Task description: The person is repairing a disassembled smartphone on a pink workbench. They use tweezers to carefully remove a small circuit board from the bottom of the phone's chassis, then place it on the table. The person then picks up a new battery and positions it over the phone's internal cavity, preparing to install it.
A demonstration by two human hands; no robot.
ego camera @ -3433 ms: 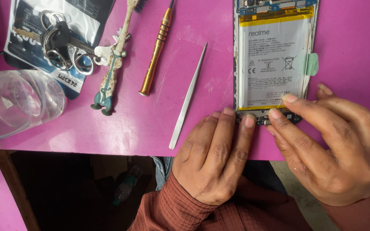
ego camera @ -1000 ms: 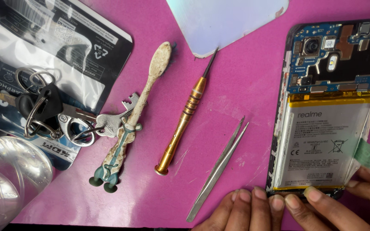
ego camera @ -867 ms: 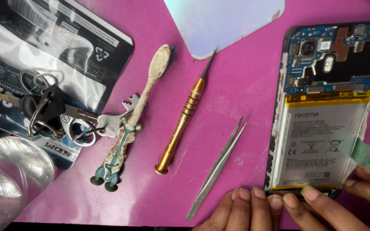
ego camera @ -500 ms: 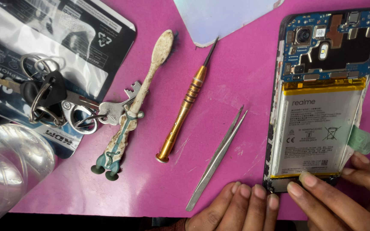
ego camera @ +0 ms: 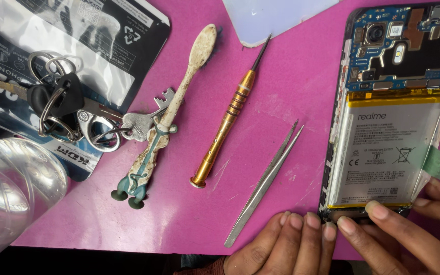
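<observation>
Fingers of both hands press the opened phone (ego camera: 388,147)'s bottom edge, tweezers (ego camera: 266,182) and screwdriver (ego camera: 227,119) alongside.

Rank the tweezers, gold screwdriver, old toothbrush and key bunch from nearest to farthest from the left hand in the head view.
From the left hand:
1. Tweezers, just above its fingertips.
2. Gold screwdriver, further up-left.
3. Old toothbrush, left of the screwdriver.
4. Key bunch, far left on the foil bag.

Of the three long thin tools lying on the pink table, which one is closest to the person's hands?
The silver tweezers. Their lower end lies right beside the left hand, while the gold screwdriver and the worn toothbrush lie farther left.
</observation>
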